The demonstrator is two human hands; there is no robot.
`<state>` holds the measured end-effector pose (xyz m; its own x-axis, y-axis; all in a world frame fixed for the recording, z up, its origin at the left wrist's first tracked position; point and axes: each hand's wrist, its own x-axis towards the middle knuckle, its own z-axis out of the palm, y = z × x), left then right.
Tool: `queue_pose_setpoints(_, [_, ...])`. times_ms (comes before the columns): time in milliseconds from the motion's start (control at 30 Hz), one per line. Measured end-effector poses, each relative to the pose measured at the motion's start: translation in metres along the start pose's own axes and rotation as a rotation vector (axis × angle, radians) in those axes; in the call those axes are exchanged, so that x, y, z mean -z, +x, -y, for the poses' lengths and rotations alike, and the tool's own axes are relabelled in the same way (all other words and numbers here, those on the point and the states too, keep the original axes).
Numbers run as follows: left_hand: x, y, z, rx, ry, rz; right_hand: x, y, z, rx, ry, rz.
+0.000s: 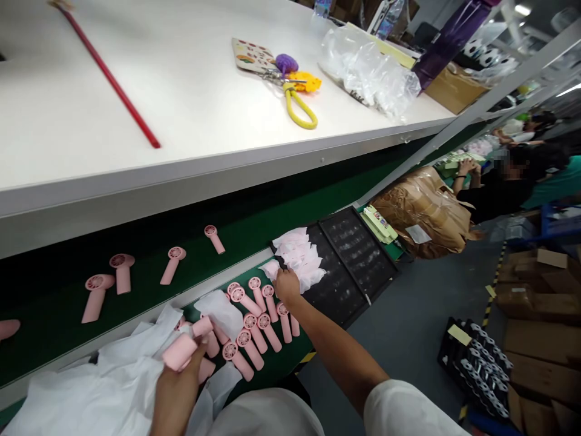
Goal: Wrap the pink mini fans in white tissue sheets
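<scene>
Head view: the work looks partway along

At far left, unwrapped pink mini fans (94, 303) lie spaced out on a green conveyor belt (254, 239). White tissue sheets (100, 387) are heaped below them, beside the person's left hand (181, 378). That hand reaches up from the lower edge, its grip curled around a pink fan (179, 352); whether it also holds the second pink body just beyond cannot be told.

To its right, about a dozen bare fans (250, 354) lie in loose rows on the green table (280, 358), some partly under a loose sheet (220, 312); these appear left to do.

Further right, the right forearm (336, 345) slants up and leftward, stretched away from the body. The right hand (287, 286) has its fingertips at a wrapped piece (271, 268); whether the grip is clenched or released cannot be told. Just beyond, overlapping white-wrapped bundles (299, 257), probably fans and seemingly the done share, lie at the left end of a black divided tray (333, 293).
</scene>
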<state>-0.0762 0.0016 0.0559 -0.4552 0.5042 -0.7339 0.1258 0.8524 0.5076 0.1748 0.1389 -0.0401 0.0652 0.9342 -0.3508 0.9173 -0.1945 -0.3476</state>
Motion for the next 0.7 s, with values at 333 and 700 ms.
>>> queue_pose_setpoints(333, [0.017, 0.017, -0.051, -0.08, -0.17, -0.078, 0.046, -0.077, -0.095, -0.411, 0.74, -0.158])
queue_pose_setpoints(700, [-0.012, 0.073, -0.112, -0.22, -0.215, 0.025, 0.027, -0.044, -0.114, -0.695, 0.745, -0.247])
